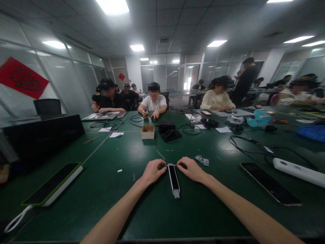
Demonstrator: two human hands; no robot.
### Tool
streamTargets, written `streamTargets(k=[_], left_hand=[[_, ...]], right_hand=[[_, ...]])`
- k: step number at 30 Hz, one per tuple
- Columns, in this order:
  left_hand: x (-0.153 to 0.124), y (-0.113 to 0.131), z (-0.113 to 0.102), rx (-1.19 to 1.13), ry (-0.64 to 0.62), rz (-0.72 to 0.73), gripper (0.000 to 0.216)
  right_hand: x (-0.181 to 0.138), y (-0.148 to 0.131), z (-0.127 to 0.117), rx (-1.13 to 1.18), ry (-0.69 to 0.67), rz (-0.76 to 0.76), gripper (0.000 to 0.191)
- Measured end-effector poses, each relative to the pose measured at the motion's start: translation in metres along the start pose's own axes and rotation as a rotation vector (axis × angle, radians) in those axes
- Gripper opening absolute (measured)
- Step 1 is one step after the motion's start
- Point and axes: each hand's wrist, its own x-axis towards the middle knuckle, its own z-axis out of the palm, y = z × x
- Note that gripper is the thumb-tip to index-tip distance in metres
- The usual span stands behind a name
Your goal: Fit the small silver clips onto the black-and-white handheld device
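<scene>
A slim device (174,179) with a black face, a white rim and a grey tab at its near end lies on the green table in front of me. My left hand (154,170) is closed in a pinch at the left of its far end. Opposite it, my right hand (190,169) pinches at the right of the same end. Something small and thin shows at the fingertips of both hands, too small to name. Just beyond my right hand lie small grey metal-looking pieces (202,160).
A phone (270,183) and a white power strip (299,171) lie at right. Another phone in a green case (53,183) rests on a white block at left. Ahead stand an open box (148,132) and a black case (167,127). Co-workers sit across the table.
</scene>
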Motion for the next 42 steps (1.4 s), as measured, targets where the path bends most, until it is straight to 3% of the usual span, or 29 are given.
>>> streamTargets(k=[35, 39, 42], left_hand=[[0.002, -0.004, 0.002, 0.022, -0.03, 0.049, 0.019], [0.002, -0.003, 0.001, 0.024, -0.036, 0.052, 0.021], [0.001, -0.004, 0.0, 0.006, -0.02, 0.018, 0.029]], right_hand=[[0.001, -0.004, 0.002, -0.017, 0.014, -0.005, 0.018], [0.003, -0.004, -0.014, -0.12, 0.04, -0.081, 0.018], [0.001, 0.011, -0.042, -0.239, 0.189, -0.065, 0.02]])
